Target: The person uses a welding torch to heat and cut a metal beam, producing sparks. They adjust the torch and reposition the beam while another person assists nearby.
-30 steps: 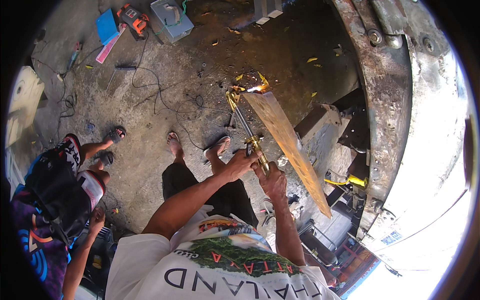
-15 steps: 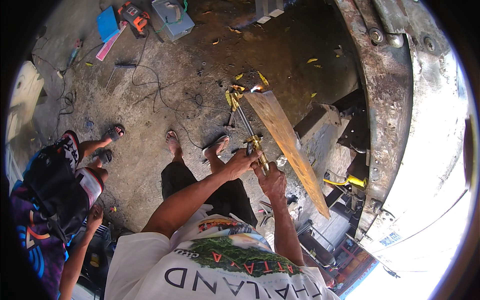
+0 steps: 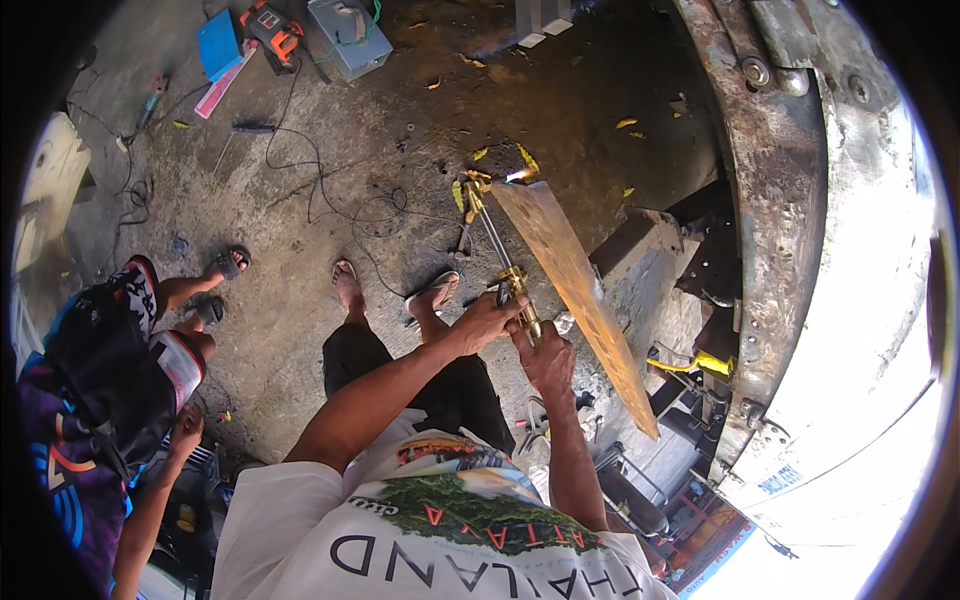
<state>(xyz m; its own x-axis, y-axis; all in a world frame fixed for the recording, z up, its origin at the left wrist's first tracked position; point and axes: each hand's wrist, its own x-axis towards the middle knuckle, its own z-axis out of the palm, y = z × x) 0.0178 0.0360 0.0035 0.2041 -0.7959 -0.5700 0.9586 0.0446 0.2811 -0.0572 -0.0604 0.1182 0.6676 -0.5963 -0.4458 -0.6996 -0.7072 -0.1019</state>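
We have the brass torch left of the long brown plate, its flame at the plate's far end; our left hand wraps its body, our right hand its rear. Flying sparks could burn our sandalled right foot or the cable, both left of the plate.

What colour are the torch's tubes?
The torch's tubes are silver, best seen in the head view.
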